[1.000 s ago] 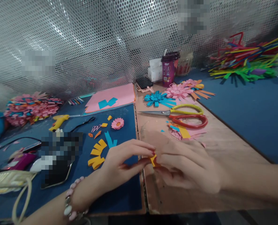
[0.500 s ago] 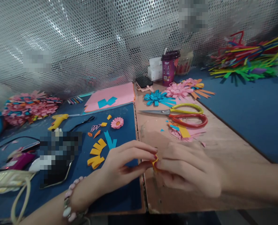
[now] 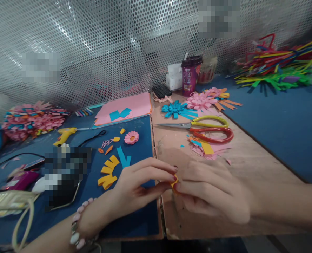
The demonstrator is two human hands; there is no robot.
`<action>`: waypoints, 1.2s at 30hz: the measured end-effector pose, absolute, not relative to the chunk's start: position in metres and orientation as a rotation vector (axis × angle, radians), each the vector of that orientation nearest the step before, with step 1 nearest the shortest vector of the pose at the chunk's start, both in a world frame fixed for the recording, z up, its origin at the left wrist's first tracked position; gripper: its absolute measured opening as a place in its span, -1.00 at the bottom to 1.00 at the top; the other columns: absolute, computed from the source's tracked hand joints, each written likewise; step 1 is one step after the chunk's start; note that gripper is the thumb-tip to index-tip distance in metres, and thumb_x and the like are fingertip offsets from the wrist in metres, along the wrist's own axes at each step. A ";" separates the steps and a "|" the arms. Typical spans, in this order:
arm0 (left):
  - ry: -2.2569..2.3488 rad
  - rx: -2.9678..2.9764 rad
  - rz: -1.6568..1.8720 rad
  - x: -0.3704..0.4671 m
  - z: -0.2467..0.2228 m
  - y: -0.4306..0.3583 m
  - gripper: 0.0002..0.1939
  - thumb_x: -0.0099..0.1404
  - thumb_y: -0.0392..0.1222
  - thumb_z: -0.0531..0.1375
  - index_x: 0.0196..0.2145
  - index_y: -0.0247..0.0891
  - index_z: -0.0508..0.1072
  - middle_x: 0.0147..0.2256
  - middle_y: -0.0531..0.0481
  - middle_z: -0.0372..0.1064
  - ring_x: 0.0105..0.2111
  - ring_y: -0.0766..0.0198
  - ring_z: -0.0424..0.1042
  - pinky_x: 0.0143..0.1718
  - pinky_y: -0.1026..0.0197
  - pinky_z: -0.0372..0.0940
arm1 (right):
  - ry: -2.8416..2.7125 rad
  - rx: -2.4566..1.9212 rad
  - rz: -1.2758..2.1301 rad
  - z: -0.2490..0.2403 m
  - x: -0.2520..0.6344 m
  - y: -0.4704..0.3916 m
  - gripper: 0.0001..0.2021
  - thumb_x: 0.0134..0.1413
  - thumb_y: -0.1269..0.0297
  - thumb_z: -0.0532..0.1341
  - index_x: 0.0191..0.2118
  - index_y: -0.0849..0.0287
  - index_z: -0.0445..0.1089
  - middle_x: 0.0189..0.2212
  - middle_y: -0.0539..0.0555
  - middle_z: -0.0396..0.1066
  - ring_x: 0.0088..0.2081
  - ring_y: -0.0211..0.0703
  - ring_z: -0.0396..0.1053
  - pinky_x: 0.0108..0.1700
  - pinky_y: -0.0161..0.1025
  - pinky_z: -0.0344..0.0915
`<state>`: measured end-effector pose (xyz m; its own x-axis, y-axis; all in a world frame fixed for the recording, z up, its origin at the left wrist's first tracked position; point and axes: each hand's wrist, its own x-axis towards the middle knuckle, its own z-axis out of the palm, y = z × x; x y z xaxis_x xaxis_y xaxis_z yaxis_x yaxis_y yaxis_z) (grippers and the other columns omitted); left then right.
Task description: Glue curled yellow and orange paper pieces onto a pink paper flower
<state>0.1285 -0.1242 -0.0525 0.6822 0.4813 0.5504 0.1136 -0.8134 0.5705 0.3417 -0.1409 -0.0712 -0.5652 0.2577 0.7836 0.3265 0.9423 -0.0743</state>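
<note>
Both hands meet near the front of the table around a small yellow piece of paper [image 3: 174, 182], mostly hidden by fingertips. My left hand [image 3: 142, 182] pinches its left side between thumb and fingers. From the right, my right hand [image 3: 213, 189] is closed on the same piece. Left of my left hand lie fringed yellow paper pieces [image 3: 109, 171] and a blue forked paper strip [image 3: 123, 157]. Beyond them sits a small pink paper flower [image 3: 131, 137] with an orange centre. Scissors [image 3: 198, 127] with yellow and red handles rest past my right hand, over paper scraps [image 3: 207, 149].
A yellow glue gun [image 3: 65, 135], a phone [image 3: 63, 193] and a cable lie on the left. Behind are pink paper sheets [image 3: 126, 105], a purple cup [image 3: 191, 75], a blue paper flower [image 3: 175, 110] and a larger pink one [image 3: 200, 102]. Coloured strips [image 3: 279, 66] pile up at right.
Both hands keep nearly the same place and grip on the yellow paper. My right hand has shifted very slightly; the things on the table have not moved.
</note>
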 end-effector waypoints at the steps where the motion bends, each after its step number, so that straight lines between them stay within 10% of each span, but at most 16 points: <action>1: 0.457 2.394 0.984 0.128 -0.053 -0.124 -0.74 0.20 -0.46 0.21 -0.14 -0.29 0.42 -0.17 -0.13 0.46 -0.14 0.27 0.44 -0.13 0.27 0.40 | -2.202 -0.397 -0.098 -0.071 0.342 -0.140 -0.89 0.12 0.44 0.18 -0.20 0.29 0.30 -0.41 0.06 0.40 -0.33 -0.27 0.37 -0.37 -0.32 0.33; 36: 0.436 2.404 1.023 0.132 -0.050 -0.123 -0.78 0.19 -0.47 0.21 -0.18 -0.35 0.44 -0.20 -0.15 0.45 -0.16 0.30 0.45 -0.14 0.29 0.39 | -2.242 -0.399 -0.095 -0.072 0.344 -0.143 -0.87 0.14 0.41 0.18 -0.17 0.27 0.31 -0.36 0.06 0.44 -0.26 -0.24 0.39 -0.29 -0.30 0.35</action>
